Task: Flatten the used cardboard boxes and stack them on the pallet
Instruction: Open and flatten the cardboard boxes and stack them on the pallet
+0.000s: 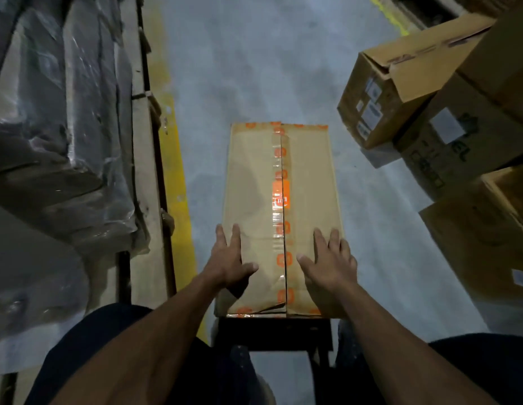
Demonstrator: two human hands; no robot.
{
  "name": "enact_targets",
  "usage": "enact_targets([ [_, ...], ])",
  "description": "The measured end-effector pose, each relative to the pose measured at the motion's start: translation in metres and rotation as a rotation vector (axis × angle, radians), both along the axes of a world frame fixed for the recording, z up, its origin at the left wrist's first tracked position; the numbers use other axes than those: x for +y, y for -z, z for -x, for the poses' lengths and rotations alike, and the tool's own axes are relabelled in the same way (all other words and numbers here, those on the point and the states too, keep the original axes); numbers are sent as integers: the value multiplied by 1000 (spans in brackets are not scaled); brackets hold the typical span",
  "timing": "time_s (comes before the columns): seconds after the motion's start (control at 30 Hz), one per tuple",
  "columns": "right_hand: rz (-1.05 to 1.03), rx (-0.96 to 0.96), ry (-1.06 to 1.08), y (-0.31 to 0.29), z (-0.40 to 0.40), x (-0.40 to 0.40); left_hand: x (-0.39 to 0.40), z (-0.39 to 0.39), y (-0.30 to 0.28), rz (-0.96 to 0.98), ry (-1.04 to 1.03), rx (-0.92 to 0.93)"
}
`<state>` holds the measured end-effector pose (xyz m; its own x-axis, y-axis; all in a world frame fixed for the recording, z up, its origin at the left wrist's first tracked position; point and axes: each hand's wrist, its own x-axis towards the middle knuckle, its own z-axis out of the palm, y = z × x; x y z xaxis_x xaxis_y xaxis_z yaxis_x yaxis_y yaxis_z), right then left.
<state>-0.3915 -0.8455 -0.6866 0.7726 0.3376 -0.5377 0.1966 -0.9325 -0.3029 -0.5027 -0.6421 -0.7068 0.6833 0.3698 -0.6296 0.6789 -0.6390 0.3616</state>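
A long brown cardboard box (254, 176) stands on the grey floor in the middle of the view, its top flaps meeting at a centre seam with clear tape printed in orange. My left hand (229, 260) lies flat on the near left flap with fingers spread and straight. My right hand (330, 260) lies flat on the near right flap in the same way. The near end of the box sits over a dark stool or stand (272, 331) between my legs.
A wooden pallet (143, 171) loaded with plastic-wrapped goods (55, 135) runs along the left, beside a yellow floor line (175, 182). Several brown cardboard boxes (400, 86) are piled at the right, some with open flaps.
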Motion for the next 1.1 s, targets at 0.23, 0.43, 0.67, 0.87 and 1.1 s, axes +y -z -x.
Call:
enact_targets([
  [0.23,52,14,-57,11,-2,2,-6,-10,-6,-212,135,-76],
  [0.43,95,14,-97,19,1,6,-19,-41,-15,-253,704,-360],
  [0.67,131,11,-109,21,1,7,2,-73,-45,-480,1107,-667],
  [0.87,141,44,-109,15,1,10,45,-52,-107,-661,1125,-474],
  [1.1,132,31,-104,8,6,12,72,-2,-108,-793,955,83],
])
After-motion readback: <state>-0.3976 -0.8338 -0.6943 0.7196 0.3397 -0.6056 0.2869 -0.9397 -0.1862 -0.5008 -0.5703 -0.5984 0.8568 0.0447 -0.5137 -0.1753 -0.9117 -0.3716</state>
